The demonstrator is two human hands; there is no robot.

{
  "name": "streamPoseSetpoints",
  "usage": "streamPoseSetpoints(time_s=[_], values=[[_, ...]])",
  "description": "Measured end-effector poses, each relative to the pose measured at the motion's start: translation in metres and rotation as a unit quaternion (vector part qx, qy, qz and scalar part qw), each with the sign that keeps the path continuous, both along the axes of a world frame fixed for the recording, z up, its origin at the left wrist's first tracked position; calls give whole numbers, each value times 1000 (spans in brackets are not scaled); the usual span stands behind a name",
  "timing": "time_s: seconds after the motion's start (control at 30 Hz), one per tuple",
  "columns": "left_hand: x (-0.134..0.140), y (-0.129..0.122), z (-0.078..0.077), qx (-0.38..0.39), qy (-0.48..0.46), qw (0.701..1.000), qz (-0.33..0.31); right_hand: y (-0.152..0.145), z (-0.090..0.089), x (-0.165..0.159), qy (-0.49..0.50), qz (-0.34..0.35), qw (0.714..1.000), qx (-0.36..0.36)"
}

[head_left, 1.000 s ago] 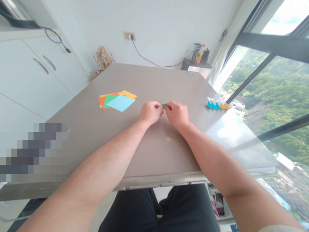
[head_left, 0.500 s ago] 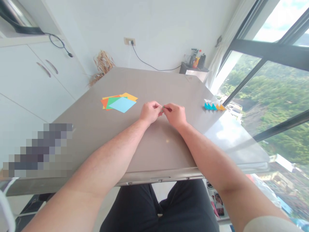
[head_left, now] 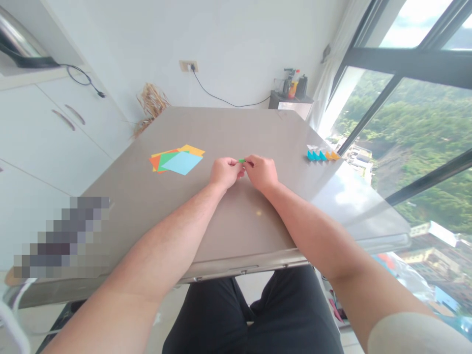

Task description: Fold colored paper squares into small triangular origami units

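Between my hands, just over the middle of the table, is a small piece of green paper [head_left: 241, 161], mostly covered by my fingers. My left hand [head_left: 224, 173] pinches its left side and my right hand [head_left: 262, 172] pinches its right side. The paper's full shape is hidden. To the left lies a fanned pile of paper sheets, with a light blue sheet [head_left: 183, 162] on top, a green sheet [head_left: 167, 160] beneath it, and orange and yellow ones under those. At the right stands a row of several small folded paper pieces, blue [head_left: 316, 156] and orange [head_left: 332, 156].
The grey-brown table [head_left: 228, 221] has its front edge close to my lap. A blurred-out patch [head_left: 62, 236] covers the table's left corner. Beyond the far edge stand a bottle [head_left: 293, 84] and dark items on a small cabinet [head_left: 291, 102]. A window [head_left: 401, 118] runs along the right.
More of the green paper now shows between my fingertips. Both hands keep their pinch and have turned slightly. The whole view has shifted a little.
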State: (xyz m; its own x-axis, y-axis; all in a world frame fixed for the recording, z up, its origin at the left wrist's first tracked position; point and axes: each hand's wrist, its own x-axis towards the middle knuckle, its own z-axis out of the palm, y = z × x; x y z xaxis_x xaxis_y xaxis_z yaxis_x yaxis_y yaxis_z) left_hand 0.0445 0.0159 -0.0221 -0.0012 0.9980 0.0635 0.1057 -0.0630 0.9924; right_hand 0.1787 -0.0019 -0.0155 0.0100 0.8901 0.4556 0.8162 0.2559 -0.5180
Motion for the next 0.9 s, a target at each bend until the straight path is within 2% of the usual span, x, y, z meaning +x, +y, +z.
streamPoseSetpoints(time_s=[0.23, 0.47, 0.57, 0.67, 0.77, 0.9], values=[[0, 2, -3, 7, 3, 1000, 3, 1, -2, -1, -91, -24, 995, 30], [-2, 3, -6, 61, 64, 996, 2, -1, 5, 4, -21, -11, 1000, -19], [0, 0, -4, 75, 64, 995, -15, -3, 7, 3, -41, -32, 998, -32], [-1, -1, -1, 70, 53, 996, -31, -5, 6, 1, -69, -37, 997, -8], [-4, -3, 2, 79, 75, 993, -42, -7, 5, 1, -30, -22, 999, 6], [-8, -6, 4, 147, 188, 969, -58, -7, 6, 7, 63, 8, 998, -20]])
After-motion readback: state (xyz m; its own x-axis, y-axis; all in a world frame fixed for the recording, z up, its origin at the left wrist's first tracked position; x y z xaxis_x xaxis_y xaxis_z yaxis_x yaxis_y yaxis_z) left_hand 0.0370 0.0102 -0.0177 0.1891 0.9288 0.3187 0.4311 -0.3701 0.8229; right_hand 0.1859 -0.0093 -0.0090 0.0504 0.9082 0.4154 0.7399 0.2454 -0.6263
